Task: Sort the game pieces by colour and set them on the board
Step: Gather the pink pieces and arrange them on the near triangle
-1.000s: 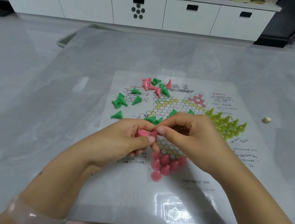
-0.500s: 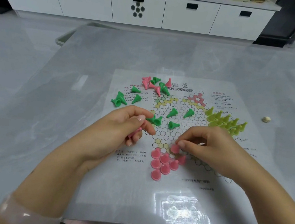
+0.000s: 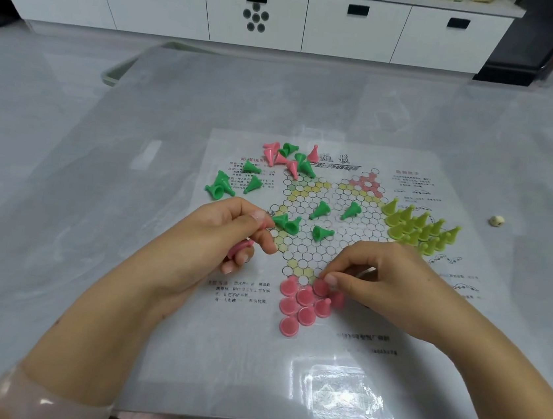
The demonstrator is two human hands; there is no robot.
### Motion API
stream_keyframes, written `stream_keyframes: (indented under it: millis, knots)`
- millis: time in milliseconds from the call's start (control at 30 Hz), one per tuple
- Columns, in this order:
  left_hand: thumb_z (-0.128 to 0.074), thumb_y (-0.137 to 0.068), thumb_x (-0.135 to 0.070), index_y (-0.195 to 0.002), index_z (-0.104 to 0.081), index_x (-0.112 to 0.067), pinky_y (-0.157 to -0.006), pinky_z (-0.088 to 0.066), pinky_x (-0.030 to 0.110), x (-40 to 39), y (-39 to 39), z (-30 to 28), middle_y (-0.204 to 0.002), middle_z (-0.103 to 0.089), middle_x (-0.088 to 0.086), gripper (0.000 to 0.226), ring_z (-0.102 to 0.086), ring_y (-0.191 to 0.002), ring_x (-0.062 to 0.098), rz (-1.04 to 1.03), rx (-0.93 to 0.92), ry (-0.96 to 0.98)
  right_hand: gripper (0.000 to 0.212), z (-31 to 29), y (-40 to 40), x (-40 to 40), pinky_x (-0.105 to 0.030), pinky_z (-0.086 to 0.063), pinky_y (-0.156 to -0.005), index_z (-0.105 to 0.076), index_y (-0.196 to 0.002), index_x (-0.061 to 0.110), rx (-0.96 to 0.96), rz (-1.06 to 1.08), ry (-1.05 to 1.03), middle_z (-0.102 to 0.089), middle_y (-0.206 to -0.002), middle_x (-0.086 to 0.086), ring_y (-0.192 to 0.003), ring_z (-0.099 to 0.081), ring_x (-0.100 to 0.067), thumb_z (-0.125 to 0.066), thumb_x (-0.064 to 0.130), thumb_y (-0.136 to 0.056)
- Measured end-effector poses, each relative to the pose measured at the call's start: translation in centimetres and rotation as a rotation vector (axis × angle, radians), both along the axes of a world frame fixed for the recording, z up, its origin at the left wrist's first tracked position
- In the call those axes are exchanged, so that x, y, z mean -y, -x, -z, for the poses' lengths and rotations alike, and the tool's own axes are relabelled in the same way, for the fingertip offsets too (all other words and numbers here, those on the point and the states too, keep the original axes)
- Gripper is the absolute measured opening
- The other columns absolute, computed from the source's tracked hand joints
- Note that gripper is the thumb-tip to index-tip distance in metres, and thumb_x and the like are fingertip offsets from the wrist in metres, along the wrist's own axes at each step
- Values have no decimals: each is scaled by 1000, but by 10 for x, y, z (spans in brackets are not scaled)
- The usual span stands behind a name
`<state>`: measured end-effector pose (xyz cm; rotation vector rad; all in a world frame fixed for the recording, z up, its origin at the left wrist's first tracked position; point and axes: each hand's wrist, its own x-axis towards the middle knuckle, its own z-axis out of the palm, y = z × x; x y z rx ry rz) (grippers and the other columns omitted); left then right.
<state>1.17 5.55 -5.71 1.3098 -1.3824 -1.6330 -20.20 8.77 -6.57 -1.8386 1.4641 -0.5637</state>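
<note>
A person's two bare hands work over a printed paper board (image 3: 339, 337) lying flat on a grey glossy surface (image 3: 94, 223). The game pieces are small plastic cones with round bases; they look light, stiff and smooth, likely to tip or skid on the slick sheet, and best pinched at the narrow tip.

The right hand (image 3: 384, 280) reaches in from the near right edge, palm down, thumb and forefinger closed on a pink piece (image 3: 320, 287) at the top of the pink cluster (image 3: 302, 307) in the board's near point. The left hand (image 3: 216, 240) hovers at the board's left side, fingers curled round a spare pink piece (image 3: 240, 248).

Yellow-green pieces (image 3: 417, 230) stand grouped toward the right edge. Green pieces (image 3: 319, 210) lie scattered mid-board and at the left edge. Mixed pink and green pieces (image 3: 288, 157) sit near the far edge.
</note>
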Motion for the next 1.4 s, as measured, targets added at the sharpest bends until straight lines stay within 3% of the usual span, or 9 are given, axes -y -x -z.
stream_keyframes:
  millis: [467, 633, 733, 800, 933, 1033, 1133, 1400]
  knots:
    - [-46, -92, -21, -86, -60, -15, -41, -34, 15, 0, -1, 0, -67, -68, -4, 17, -42, -49, 5, -1, 3, -5, 13, -1, 0, -1, -9, -46, -71, -71, -74, 31, 3, -2, -23, -72, -73, 12, -71, -63, 6, -64, 23, -81]
    - [-42, -93, -15, -86, -62, -11, -40, -35, 15, 0, 0, 0, -66, -68, 0, 21, -43, -49, 7, -23, -63, -44, 15, -5, 0, -2, -7, -45, -64, -71, -77, 32, 19, 29, -17, -72, -74, 9, -69, -62, 6, -59, 26, -84]
    - [-42, -93, -15, -81, -58, -11, -38, -33, 15, -1, 1, 0, -69, -70, 4, 20, -41, -46, 7, 0, -57, -52, 14, -8, -1, 0, -13, -48, -66, -70, -84, 31, 24, 97, 65, -71, -80, 11, -75, -62, 1, -57, 30, -85]
    - [-45, -93, -21, -78, -53, -13, -36, -30, 15, -2, 3, -1, -71, -72, 4, 18, -39, -42, 6, 11, -17, -48, 12, -12, -7, 1, -10, -47, -67, -70, -86, 29, 86, 115, 153, -70, -80, 14, -78, -61, 2, -58, 26, -85]
    - [-47, -92, -28, -73, -45, -15, -32, -25, 14, -4, 5, -2, -67, -72, 6, 23, -33, -36, 6, 14, 4, -77, 11, -19, -27, 2, -13, -48, -68, -71, -90, 20, 92, 27, 357, -68, -80, 9, -75, -59, -1, -66, 16, -81]
    - [-49, -90, -28, -68, -43, -14, -32, -22, 15, -5, 6, -2, -46, -56, -6, 27, -33, -34, 7, 9, 2, -85, 13, -20, -42, 0, -24, -48, -69, -70, -91, 19, 35, -76, 450, -65, -78, 5, -74, -57, -3, -67, 21, -79]
    - [-51, -88, -23, -74, -47, -9, -34, -21, 16, -4, 7, -1, -45, -44, -7, 20, -35, -35, 7, 3, 9, -84, 14, -18, -53, 0, -32, -48, -67, -69, -87, 17, -5, -113, 495, -63, -76, 2, -73, -56, -9, -64, 27, -79]
    - [-46, -90, -15, -58, -41, -15, -35, -18, 16, -4, 7, -2, -40, -42, -10, 32, -32, -33, 5, -32, -16, -54, 6, -15, -60, 4, -26, -47, -67, -67, -79, 20, 87, -22, 444, -62, -75, 7, -73, -56, -4, -67, 26, -79]
